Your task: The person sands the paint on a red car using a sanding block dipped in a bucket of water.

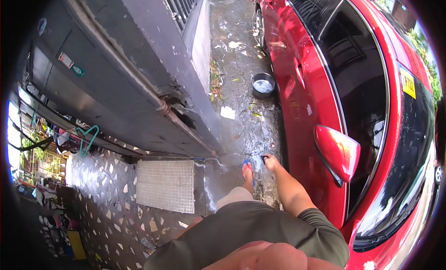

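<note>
My right hand [271, 163] is closed around a small dark object [263, 158], mostly hidden by the fingers, so its kind does not show. It is held low in front of me, over the wet ground beside the red car [302, 144]. Just left of it is my foot in a blue flip-flop [247, 170]. Of my left arm, only a sliver of skin [189, 227] shows beside the dark shirt; the fingers are too hidden to read. Farther ahead, a black bucket [263, 86] with whitish, sudsy-looking water stands close to the car's side.
The car's side mirror [338, 151] juts out at my right. A grey wall and gate [153, 75] stand at left. A pale grid mat [166, 186] lies on the terrazzo-like floor. Leaves and a white scrap [227, 112] lie along the wet path. A green hanger [87, 140] hangs at left.
</note>
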### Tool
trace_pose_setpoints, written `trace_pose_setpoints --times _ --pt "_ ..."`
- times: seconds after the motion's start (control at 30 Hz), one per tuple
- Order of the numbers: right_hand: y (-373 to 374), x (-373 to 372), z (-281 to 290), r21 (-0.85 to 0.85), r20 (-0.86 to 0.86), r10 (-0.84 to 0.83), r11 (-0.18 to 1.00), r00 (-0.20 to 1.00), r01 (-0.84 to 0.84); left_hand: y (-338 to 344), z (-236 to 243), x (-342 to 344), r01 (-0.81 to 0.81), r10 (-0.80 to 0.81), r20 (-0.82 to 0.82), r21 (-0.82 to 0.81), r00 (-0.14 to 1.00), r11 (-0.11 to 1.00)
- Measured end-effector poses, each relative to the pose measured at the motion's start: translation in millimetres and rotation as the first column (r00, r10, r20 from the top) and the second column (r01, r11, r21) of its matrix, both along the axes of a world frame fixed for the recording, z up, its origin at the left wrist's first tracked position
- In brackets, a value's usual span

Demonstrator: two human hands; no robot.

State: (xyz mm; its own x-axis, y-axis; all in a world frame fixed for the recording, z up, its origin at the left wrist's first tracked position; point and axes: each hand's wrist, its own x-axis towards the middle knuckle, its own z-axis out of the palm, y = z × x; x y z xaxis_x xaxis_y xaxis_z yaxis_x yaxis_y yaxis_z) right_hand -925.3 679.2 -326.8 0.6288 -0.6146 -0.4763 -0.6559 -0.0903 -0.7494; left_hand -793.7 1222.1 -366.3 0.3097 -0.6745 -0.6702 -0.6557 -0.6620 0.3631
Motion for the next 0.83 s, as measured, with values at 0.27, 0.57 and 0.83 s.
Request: trace_pose_setpoints --times 0.27,0.57,0.83 --pt "-113.4 63.9 17.5 0.167 0.013 -0.297 0.942 0.955 0.291 -378.4 78.4 186.6 -0.089 0.087 -0.043 -0.039 0.995 0.995" --pt "-188.4 59.5 -29.4 0.273 -0.124 -0.688 0.669 0.715 0.691 -695.7 105.9 332.5 -0.167 0.018 -0.294 -0.492 0.956 0.855" --pt "-366.2 181.7 -10.4 0.313 -0.406 -0.486 0.722 0.774 0.617 -705.9 110.9 542.9 -0.001 0.007 0.085 -0.075 0.996 0.997"
